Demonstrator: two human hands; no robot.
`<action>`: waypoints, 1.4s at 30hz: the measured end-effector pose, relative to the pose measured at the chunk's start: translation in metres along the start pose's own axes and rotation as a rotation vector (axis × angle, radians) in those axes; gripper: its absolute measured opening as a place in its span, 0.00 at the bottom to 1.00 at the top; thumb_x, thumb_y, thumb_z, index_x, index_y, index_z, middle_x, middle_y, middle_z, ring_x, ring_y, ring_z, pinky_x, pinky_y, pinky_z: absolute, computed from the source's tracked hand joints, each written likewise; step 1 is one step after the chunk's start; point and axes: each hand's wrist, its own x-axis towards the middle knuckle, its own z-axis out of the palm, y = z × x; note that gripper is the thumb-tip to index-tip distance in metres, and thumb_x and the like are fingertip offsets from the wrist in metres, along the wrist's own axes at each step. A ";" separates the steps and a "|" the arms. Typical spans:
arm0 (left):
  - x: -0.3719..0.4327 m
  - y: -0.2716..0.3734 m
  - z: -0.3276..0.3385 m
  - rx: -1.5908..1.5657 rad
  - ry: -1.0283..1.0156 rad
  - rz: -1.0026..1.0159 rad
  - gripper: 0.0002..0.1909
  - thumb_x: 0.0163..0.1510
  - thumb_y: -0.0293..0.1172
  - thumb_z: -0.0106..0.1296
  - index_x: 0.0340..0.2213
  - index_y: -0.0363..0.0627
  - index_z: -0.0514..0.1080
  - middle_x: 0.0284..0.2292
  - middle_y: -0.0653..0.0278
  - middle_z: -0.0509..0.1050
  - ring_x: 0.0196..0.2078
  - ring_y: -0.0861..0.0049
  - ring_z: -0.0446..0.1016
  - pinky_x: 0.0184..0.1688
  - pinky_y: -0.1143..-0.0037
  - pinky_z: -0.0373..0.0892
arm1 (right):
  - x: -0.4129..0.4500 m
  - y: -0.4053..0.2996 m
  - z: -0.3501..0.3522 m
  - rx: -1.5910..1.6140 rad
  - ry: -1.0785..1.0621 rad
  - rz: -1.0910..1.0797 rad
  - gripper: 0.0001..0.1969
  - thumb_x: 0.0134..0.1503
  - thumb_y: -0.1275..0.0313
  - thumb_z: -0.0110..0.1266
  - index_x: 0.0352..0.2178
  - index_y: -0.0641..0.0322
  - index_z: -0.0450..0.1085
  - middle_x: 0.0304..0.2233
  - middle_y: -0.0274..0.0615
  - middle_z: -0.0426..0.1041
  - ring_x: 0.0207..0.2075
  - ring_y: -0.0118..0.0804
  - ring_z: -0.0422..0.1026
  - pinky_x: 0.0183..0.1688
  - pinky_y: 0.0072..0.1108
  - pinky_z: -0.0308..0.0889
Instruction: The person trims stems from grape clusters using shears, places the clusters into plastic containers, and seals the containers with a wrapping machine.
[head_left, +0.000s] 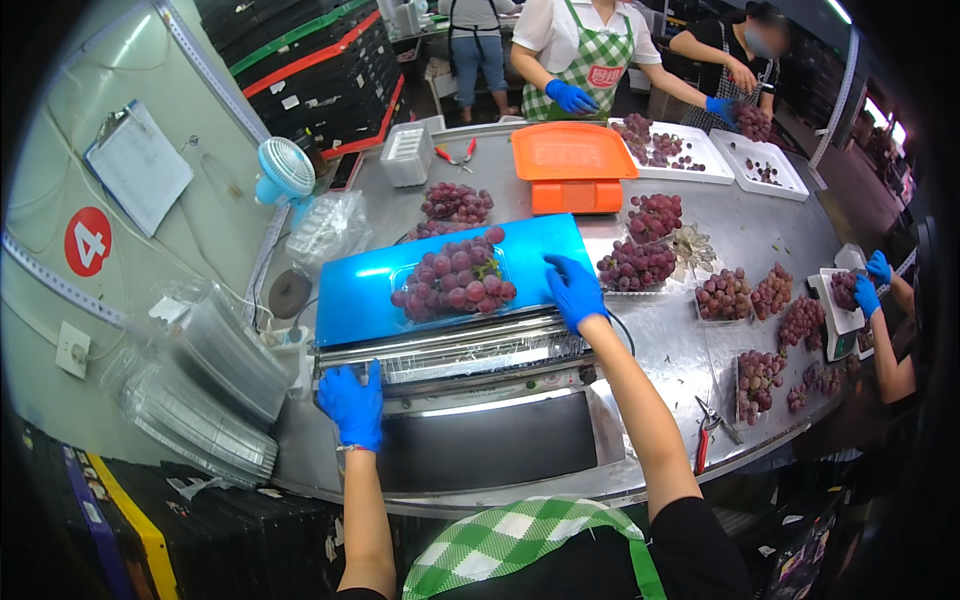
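A clear plastic tray heaped with red grapes sits on the blue board of a film-wrapping machine. My left hand, in a blue glove, is at the left end of the film roll; whether its fingers pinch the film cannot be told. My right hand, gloved too, reaches over the roll's right end onto the board's right edge, fingers spread a little, right of the grapes. Below the roll lies the machine's black plate.
Stacked clear trays and a small fan stand left. An orange scale is behind the board. Grape trays and red-handled snips lie right. Co-workers' gloved hands work at the right and far edges.
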 end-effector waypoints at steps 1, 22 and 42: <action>0.002 -0.004 0.002 0.073 -0.081 -0.018 0.22 0.41 0.50 0.47 0.26 0.39 0.66 0.27 0.55 0.64 0.32 0.61 0.61 0.34 0.66 0.57 | -0.013 -0.007 -0.014 -0.083 0.003 0.052 0.12 0.47 0.67 0.44 0.32 0.62 0.65 0.31 0.46 0.67 0.30 0.41 0.68 0.32 0.25 0.63; 0.033 -0.046 -0.001 -1.178 -0.454 -0.326 0.10 0.45 0.34 0.47 0.21 0.39 0.68 0.18 0.68 0.67 0.19 0.84 0.63 0.20 0.82 0.59 | -0.075 -0.032 -0.071 0.330 -0.304 0.471 0.10 0.50 0.68 0.42 0.24 0.65 0.65 0.19 0.38 0.65 0.17 0.26 0.63 0.22 0.17 0.61; 0.200 0.034 0.038 -0.731 -0.141 0.464 0.16 0.49 0.31 0.41 0.41 0.42 0.61 0.34 0.58 0.67 0.38 0.70 0.66 0.41 0.74 0.60 | 0.145 0.008 0.039 -0.110 -0.318 -0.242 0.13 0.50 0.64 0.40 0.33 0.63 0.61 0.31 0.53 0.65 0.35 0.49 0.64 0.36 0.27 0.60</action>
